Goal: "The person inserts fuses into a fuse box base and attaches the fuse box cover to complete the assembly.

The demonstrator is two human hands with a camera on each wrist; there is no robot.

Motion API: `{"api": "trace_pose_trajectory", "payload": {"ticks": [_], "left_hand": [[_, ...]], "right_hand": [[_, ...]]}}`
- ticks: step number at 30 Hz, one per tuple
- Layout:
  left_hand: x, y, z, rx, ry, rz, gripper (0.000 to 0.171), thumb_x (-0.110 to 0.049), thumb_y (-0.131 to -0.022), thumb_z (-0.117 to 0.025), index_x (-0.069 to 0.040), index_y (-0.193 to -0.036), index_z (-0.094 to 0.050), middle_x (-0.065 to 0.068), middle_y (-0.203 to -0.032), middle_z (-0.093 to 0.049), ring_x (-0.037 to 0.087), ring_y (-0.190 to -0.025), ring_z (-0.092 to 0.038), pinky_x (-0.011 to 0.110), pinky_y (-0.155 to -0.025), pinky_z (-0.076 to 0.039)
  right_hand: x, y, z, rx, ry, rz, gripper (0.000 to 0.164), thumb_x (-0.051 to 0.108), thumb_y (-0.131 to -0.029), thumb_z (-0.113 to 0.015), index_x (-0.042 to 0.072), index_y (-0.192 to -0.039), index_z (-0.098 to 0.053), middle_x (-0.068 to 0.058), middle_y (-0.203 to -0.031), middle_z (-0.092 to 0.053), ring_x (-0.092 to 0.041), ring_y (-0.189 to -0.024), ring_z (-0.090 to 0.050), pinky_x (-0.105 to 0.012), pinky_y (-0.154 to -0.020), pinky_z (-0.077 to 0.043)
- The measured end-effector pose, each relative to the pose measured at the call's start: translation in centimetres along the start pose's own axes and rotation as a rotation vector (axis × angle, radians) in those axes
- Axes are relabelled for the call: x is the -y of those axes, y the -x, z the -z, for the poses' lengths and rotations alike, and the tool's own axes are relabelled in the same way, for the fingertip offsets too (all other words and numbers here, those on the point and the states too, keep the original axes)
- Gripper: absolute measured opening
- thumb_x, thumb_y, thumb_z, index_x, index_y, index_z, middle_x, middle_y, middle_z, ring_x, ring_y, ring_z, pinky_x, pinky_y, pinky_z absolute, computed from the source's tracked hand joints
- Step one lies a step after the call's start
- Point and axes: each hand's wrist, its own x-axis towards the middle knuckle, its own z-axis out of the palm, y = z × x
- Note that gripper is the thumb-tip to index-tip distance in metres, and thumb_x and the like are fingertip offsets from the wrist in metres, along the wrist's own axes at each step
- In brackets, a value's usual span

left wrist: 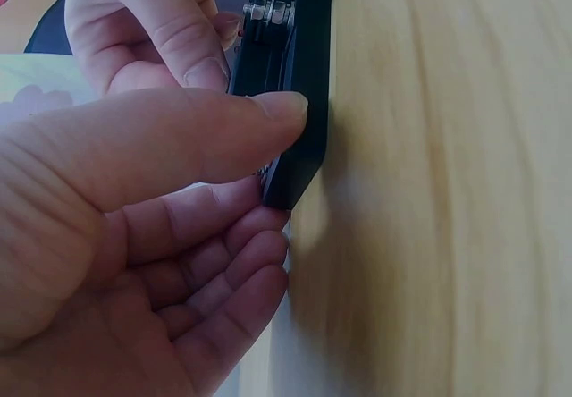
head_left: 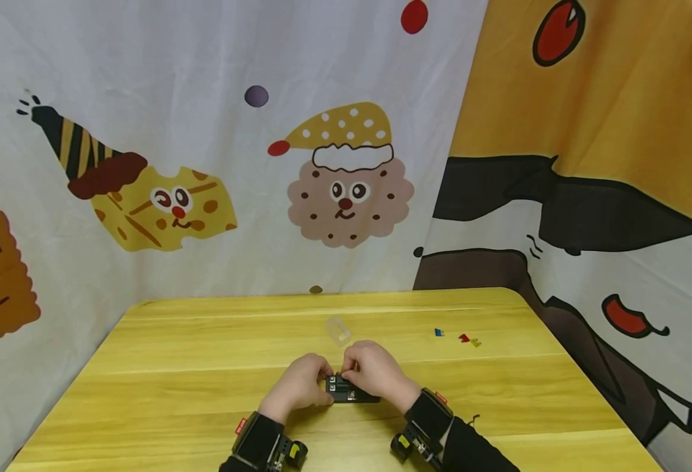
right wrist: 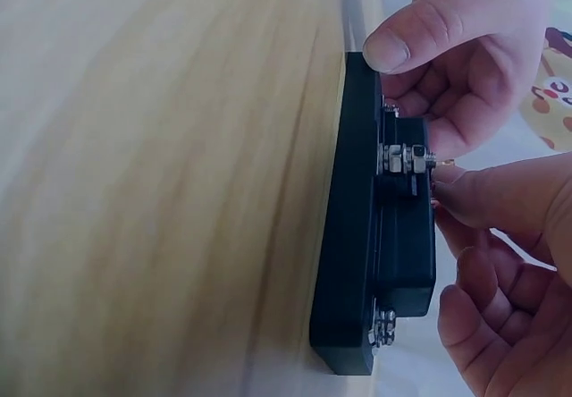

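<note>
A black fuse holder (head_left: 351, 393) with metal bolts and nuts lies on the wooden table. My left hand (head_left: 298, 387) grips its left end, thumb on the near edge and fingers behind, as the left wrist view shows with the thumb (left wrist: 223, 138) against the base. My right hand (head_left: 375, 370) is over the top of the holder, with thumb and fingertips pinched together beside a raised bolt (right wrist: 409, 158). Between them a small orange piece (right wrist: 448, 163) shows only at its edge; the fingers hide the rest.
A clear plastic cover (head_left: 338, 331) lies just beyond the hands. Farther right are small blade fuses: a blue one (head_left: 439, 332), a red one (head_left: 464, 338) and a yellow one (head_left: 476, 343). A printed cloth (head_left: 204, 275) hangs behind the table's far edge.
</note>
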Motion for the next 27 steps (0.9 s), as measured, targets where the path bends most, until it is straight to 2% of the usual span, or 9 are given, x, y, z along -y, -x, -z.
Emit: {"api": "trace_pose_trajectory", "payload": {"ticks": [27], "left_hand": [[0.04, 0.04, -0.01, -0.007, -0.006, -0.007, 0.036, -0.008, -0.06, -0.088, -0.003, -0.089, -0.067, 0.001, -0.084, -0.059, 0.015, -0.075, -0.051, 0.033, -0.071, -0.045]], "right_hand": [[0.59, -0.18, 0.37, 0.031, -0.016, -0.046, 0.022, 0.013, -0.08, -0.083, 0.021, -0.069, -0.066, 0.014, -0.071, -0.055, -0.004, -0.068, -0.05, -0.025, -0.067, -0.045]]}}
